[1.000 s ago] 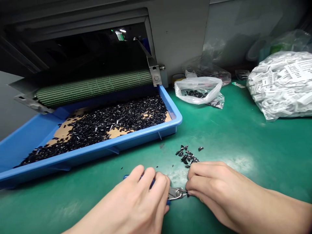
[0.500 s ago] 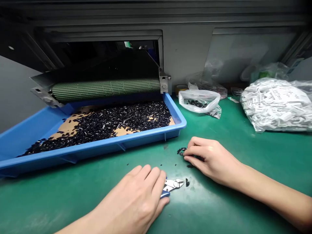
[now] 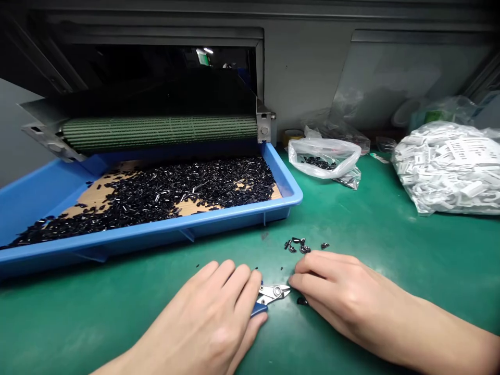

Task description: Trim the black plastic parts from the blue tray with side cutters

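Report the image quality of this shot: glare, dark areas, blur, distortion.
Head view: the machine opening is underexposed, almost black; the side cutters glint and a faint sheen lies on the green mat; the left hand and right hand look sharp; wide-angle distortion stretches the blue tray towards the left edge.

The slim steel side cutters (image 3: 272,294) look polished (their blue plastic grips (image 3: 259,310) glossy), and the green bench mat (image 3: 363,224) beneath them looks matt.

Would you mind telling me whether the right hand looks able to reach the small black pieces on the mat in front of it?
Probably yes: the right hand lies just below the small black pieces on the green mat, with nothing between them. The side cutters and the left hand are off to one side.
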A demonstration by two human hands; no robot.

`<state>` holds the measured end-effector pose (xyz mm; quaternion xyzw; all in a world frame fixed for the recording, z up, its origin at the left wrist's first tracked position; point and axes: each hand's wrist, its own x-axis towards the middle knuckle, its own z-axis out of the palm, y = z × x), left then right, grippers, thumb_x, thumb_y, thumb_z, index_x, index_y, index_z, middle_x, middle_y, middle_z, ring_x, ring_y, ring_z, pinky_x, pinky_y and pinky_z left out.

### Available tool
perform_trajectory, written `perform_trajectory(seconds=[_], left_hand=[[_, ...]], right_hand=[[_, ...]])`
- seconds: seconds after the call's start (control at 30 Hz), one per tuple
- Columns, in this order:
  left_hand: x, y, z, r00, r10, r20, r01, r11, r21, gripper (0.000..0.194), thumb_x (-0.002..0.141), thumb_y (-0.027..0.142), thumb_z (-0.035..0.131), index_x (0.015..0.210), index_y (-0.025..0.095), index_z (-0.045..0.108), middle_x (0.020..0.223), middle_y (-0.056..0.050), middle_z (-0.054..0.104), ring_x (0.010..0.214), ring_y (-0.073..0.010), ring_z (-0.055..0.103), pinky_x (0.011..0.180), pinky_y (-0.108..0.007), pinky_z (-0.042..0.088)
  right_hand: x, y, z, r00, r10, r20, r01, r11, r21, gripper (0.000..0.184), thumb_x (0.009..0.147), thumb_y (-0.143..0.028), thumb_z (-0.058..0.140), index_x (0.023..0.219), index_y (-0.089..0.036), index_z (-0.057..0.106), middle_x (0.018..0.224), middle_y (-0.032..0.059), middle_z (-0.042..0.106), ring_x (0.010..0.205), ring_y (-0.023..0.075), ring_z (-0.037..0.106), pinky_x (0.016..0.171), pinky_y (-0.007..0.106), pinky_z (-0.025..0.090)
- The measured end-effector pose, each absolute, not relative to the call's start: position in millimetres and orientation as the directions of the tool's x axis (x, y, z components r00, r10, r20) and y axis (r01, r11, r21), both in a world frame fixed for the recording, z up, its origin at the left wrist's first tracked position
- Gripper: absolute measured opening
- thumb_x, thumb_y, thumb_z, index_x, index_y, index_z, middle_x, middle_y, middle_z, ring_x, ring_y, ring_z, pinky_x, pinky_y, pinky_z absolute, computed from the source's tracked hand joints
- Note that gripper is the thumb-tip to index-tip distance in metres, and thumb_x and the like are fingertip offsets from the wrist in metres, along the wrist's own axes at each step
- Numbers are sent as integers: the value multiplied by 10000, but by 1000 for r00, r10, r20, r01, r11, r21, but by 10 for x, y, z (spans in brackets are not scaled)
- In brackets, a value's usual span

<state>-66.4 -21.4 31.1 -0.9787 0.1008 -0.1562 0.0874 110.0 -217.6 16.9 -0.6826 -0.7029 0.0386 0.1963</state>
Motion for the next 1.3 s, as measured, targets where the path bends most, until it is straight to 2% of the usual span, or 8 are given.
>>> perform_trajectory(seconds=[0.1,0.2,0.33,0.43,0.63,0.8,0.97,1.3], left_hand=[[-635,-215,297,931,-219,291,-170,-968,-183,416,1109,280,316,1163,119,696,1011,-102,721,884,-298,663,741,-455,502],[-583,-208,275,930,-213,301,-172,-972,-158,384,1100,288,352,1181,113,683,1025,-108,715,895,-306,661,728,-455,501],[-543,-189,233,922,-211,325,-174,-975,-138,342,1090,284,395,1200,105,664,1048,-120,709,910,-317,656,689,-442,480],[-544,-181,205,917,-204,342,-175,-978,-115,323,1087,285,407,1197,111,655,1048,-119,706,910,-318,651,675,-436,457],[-561,-206,175,916,-167,365,-157,-986,-59,291,1081,294,435,1175,123,651,1029,-105,695,888,-307,637,664,-431,429],[-581,-220,159,926,-136,352,-128,-991,-46,302,1075,307,472,1226,112,646,1016,-95,675,887,-288,628,720,-439,451],[-591,-213,168,933,-112,343,-108,-994,-30,298,1074,306,467,1196,118,664,1023,-97,672,899,-284,626,714,-431,447],[-587,-242,166,944,-98,315,-101,-995,-5,291,1061,302,475,1163,128,684,994,-101,676,869,-290,629,717,-445,468]], right_hand=[[1100,-2194,176,31,968,247,950,49,-308,232,1024,-35,477,1135,-123,661,957,78,647,821,230,580,721,366,477],[1121,-2181,173,84,952,294,936,26,-350,183,1023,-49,493,1075,-127,650,901,60,640,791,220,583,708,364,473],[1152,-2174,176,113,936,332,910,37,-413,211,1047,-70,486,1181,-138,634,968,69,672,837,207,623,753,343,497],[1167,-2190,165,116,945,305,912,20,-410,233,1059,-67,470,1209,-145,629,976,73,675,835,206,632,760,341,501],[1189,-2211,109,107,945,309,938,8,-347,206,1051,-52,475,1163,-139,624,942,78,662,805,220,612,725,356,483],[1148,-2177,102,143,923,356,927,2,-376,144,1083,-120,483,1137,-166,608,929,64,666,787,204,614,707,343,462],[1111,-2164,49,198,910,364,910,-33,-414,149,1089,-127,487,1164,-194,598,945,41,669,812,187,623,728,331,454],[1007,-2111,29,291,869,401,866,-60,-497,114,1063,-130,539,1028,-211,613,867,-17,651,755,134,614,719,284,441]])
